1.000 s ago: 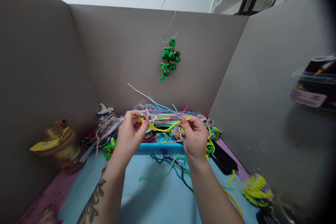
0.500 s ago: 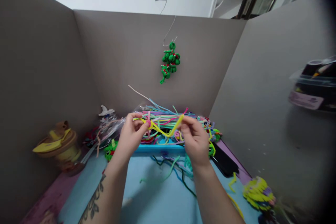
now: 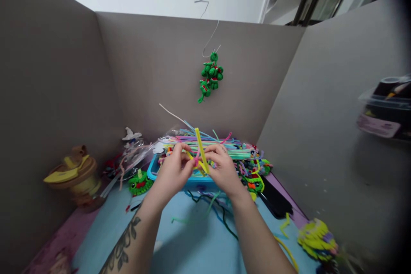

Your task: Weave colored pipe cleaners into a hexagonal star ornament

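Both hands meet over the front of a blue basket (image 3: 205, 186) heaped with fuzzy pipe cleaners (image 3: 221, 143). My left hand (image 3: 175, 169) pinches a small pink and yellow piece of bent pipe cleaner (image 3: 196, 161) between thumb and fingers. Close beside it, my right hand (image 3: 221, 169) is closed on the yellow pipe cleaner (image 3: 201, 147), whose free end points upward. The yellow strand joins the pink part, though the fingers hide just how it is wound.
A green crocheted-looking bunch (image 3: 212, 77) hangs on a wire at the back panel. Left are a brown and yellow pot (image 3: 80, 180) and a green figure (image 3: 140, 183). Right lie a black phone (image 3: 276, 199) and a yellow fuzzy piece (image 3: 317, 239). Loose strands (image 3: 224, 222) cross the blue mat.
My right hand has moved left, close to my left hand. The yellow pipe cleaner, earlier stretched between the hands, now stands up between them.
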The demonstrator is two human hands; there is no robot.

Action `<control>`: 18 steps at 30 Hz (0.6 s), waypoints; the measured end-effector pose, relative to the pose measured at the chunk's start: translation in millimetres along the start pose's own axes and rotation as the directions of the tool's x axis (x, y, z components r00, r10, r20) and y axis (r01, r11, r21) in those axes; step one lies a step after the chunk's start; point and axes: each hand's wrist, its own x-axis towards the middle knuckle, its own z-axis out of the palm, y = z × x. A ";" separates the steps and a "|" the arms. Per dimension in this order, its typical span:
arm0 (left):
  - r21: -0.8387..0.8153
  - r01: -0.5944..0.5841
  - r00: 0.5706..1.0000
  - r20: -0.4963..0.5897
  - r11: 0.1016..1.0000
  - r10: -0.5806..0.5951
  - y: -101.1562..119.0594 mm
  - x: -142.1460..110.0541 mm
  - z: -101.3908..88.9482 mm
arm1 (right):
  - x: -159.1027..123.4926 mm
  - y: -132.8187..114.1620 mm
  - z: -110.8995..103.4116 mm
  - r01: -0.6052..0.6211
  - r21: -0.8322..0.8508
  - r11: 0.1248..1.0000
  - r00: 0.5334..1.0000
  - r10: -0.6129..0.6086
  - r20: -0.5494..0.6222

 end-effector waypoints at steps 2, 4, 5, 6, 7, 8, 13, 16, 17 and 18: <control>0.096 -0.033 0.999 0.016 0.995 0.031 3.1 -2.1 -1.1 | 1.3 -1.3 -0.6 -0.048 0.045 0.998 0.999 0.047 0.016; 0.179 -0.050 0.999 0.019 0.983 0.047 8.3 -4.5 -1.6 | 2.2 -3.1 -0.8 -0.130 0.122 0.984 0.991 0.127 0.036; 0.234 -0.059 0.998 0.022 0.970 0.056 11.0 -5.7 -1.4 | 2.6 -3.9 -0.9 -0.173 0.169 0.970 0.985 0.167 0.052; 0.301 -0.073 0.997 0.026 0.951 0.068 13.3 -6.8 -0.9 | 2.8 -4.5 -0.8 -0.214 0.216 0.953 0.977 0.203 0.072; 0.377 -0.090 0.996 0.030 0.922 0.085 14.8 -7.8 -0.2 | 2.9 -5.0 -0.6 -0.250 0.255 0.934 0.968 0.234 0.093; 0.455 -0.111 0.994 0.038 0.883 0.105 15.5 -8.7 0.8 | 2.9 -5.3 -0.1 -0.281 0.282 0.917 0.959 0.259 0.113; 0.652 -0.198 0.979 0.089 0.732 0.186 8.1 -8.2 6.2 | 2.1 -3.9 5.1 -0.350 0.286 0.892 0.937 0.326 0.128; 0.564 -0.230 0.963 0.014 0.793 0.269 4.1 -5.1 6.6 | 2.1 -0.1 8.4 -0.372 0.341 0.864 0.927 0.367 0.081; 0.534 -0.240 0.948 -0.050 0.810 0.314 4.1 -4.2 6.1 | 2.3 1.6 9.3 -0.377 0.376 0.846 0.920 0.388 0.049; 0.517 -0.245 0.926 -0.127 0.820 0.356 5.0 -3.6 5.4 | 2.5 3.2 10.2 -0.381 0.418 0.825 0.910 0.414 0.013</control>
